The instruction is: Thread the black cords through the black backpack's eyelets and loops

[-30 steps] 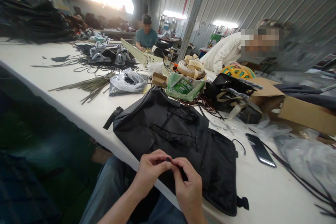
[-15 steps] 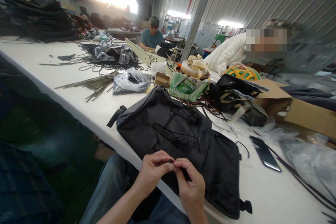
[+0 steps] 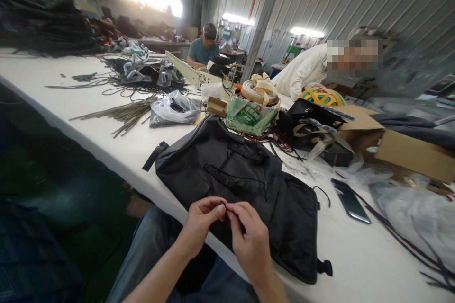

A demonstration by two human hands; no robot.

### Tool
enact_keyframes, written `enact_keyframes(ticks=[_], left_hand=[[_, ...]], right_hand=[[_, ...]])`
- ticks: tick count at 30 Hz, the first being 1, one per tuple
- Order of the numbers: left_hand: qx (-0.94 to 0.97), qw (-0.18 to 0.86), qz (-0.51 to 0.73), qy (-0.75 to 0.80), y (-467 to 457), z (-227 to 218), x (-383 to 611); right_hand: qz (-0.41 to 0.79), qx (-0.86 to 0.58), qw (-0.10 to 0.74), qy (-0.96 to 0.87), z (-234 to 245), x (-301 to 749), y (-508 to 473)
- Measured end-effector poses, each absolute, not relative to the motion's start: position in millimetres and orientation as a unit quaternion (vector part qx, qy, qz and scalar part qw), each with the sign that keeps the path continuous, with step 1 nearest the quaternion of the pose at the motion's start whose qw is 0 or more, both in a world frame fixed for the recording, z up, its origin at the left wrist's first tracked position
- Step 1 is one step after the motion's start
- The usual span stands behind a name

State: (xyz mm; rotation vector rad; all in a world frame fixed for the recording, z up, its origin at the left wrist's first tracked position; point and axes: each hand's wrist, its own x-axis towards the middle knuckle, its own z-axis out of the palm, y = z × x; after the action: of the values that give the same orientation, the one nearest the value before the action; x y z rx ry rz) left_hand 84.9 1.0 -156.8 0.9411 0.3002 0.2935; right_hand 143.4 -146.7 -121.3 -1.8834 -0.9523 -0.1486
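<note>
A black backpack (image 3: 241,180) lies flat on the white table (image 3: 355,255), its front pockets and zip facing up. Over its near edge my left hand (image 3: 201,220) and my right hand (image 3: 249,236) meet fingertip to fingertip. Both are closed in a pinch on a small black piece (image 3: 223,205) at the bag's edge, too small to name. My forearms come up from my lap, where blue jeans (image 3: 149,255) show.
A dark phone (image 3: 350,201) lies right of the bag. Behind it sit a green packet (image 3: 249,116), a clear plastic bag (image 3: 174,110), thin rods (image 3: 121,113), black cords, a cardboard box (image 3: 408,149). Two other people work across the table.
My hands have stayed pinched together on the small piece and shifted slightly left and up. The camera view has swayed a little.
</note>
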Motion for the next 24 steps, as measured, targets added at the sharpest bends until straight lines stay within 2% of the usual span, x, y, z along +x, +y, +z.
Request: enact_keyframes(ticks=[7,12,24], left_hand=[[0.426,0.880,0.145,0.155,0,-155,85],[0.403,0.887,0.147,0.170,0,-151,88],[0.368,0.906,0.122,0.171,-1,-147,86]], right_hand=[[-0.078,-0.793,0.424,-0.430,-114,150,-153],[-0.147,-0.811,0.389,-0.411,-110,150,-163],[-0.207,-0.839,0.339,-0.373,-110,125,-152]])
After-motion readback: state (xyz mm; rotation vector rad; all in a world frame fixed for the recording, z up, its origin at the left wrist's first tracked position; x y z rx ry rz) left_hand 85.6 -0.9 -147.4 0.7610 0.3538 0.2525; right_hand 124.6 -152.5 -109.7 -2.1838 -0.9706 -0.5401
